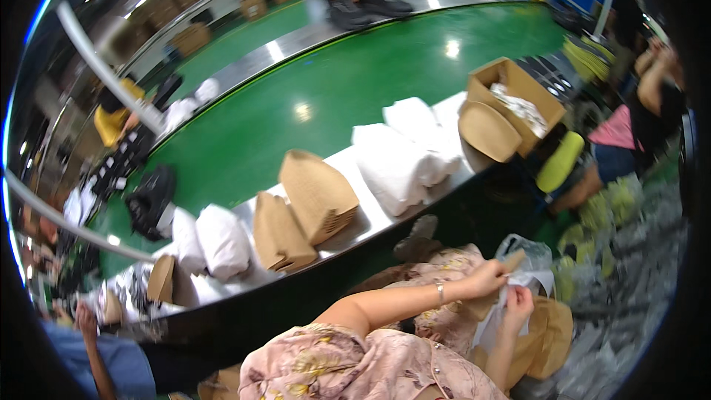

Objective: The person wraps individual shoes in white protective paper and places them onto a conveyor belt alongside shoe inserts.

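On the right side, over my lap, my left hand [485, 280], with a bracelet at its wrist, is closed around a piece of brown paper [514, 260] whose tip sticks out past the fingers. Just below it, my right hand [518, 307] pinches a thin white sheet [489, 328] that hangs down. The two hands are close together. Crumpled brown paper [549, 332] lies beside my right forearm. A clear plastic bag [527, 250] is behind the hands, partly covered by them.
Along the metal conveyor [374, 211] stand folded brown cardboard inserts [315, 196], white wrapped bundles [389, 167] and an open carton [511, 96]. Plastic-wrapped items [615, 311] pile up at my right. Co-workers sit on both sides; another person handles black shoes [348, 13] across the green floor.
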Demonstrator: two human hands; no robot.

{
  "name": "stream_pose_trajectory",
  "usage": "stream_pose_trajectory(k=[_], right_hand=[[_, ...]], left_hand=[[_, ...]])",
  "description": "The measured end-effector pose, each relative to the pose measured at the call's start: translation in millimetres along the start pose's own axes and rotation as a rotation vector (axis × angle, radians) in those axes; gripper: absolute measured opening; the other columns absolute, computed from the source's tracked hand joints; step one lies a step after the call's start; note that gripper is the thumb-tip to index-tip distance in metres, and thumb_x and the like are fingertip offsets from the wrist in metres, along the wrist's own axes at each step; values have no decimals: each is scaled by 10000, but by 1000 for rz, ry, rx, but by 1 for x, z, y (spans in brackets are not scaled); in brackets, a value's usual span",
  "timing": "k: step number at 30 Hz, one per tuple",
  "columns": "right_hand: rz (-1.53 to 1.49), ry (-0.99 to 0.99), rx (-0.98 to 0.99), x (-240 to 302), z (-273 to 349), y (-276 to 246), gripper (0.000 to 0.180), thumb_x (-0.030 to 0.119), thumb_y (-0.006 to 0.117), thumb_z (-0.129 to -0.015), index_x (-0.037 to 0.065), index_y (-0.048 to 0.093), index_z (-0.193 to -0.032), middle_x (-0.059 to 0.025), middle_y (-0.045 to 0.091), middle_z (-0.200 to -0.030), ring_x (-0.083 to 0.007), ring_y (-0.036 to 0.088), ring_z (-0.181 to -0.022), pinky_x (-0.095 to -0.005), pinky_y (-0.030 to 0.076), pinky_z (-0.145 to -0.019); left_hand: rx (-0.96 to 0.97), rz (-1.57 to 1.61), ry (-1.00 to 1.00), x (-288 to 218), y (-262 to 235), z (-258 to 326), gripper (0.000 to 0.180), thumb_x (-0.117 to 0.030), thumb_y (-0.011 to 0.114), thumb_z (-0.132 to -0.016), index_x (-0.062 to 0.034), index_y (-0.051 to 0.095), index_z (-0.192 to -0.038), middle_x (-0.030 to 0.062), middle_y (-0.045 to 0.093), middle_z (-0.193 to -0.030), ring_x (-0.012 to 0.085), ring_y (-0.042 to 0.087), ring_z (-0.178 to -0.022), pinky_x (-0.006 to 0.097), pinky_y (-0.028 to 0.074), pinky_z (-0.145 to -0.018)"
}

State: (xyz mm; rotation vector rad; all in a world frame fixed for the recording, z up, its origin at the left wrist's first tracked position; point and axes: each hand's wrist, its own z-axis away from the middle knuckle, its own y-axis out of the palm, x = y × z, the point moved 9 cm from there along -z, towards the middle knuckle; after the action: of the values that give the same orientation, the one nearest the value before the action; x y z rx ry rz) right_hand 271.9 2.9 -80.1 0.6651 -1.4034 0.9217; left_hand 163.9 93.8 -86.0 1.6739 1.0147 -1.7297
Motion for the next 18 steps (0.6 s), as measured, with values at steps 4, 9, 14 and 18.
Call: stream_pose_trajectory(k=[4,9,14,18], right_hand=[[-76,100,52,-2,3,11,53,52,529,-867,17,534,-907,-11,562,-843,-76,497,-714,-202,395,-626],[-326,172,126,-22,1,-7,118,45,502,-878,6,507,-990,-54,563,-976,-138,537,-878,-262,437,-803],[-181,274,-80,-67,7,-69,109,55,579,-805,52,577,-913,15,557,-828,-66,493,-685,-197,386,-591],[288,482,-212,-191,3,-116,138,135,640,-744,41,544,-776,-52,543,-674,-176,511,-585,-316,437,-549]], left_hand=[[-52,109,-52,-12,-14,10,175,-139,611,-754,27,585,-708,149,551,-615,181,526,-592,327,433,-562],[-9,153,-85,-17,-13,15,225,-183,664,-750,4,565,-672,82,522,-586,119,472,-583,309,417,-541],[2,1,-255,-25,-38,19,223,-217,660,-780,-22,595,-694,57,565,-617,112,492,-581,303,432,-537],[-212,167,-319,14,-96,43,163,-168,632,-813,-33,595,-729,-46,512,-630,43,428,-563,221,354,-483]])
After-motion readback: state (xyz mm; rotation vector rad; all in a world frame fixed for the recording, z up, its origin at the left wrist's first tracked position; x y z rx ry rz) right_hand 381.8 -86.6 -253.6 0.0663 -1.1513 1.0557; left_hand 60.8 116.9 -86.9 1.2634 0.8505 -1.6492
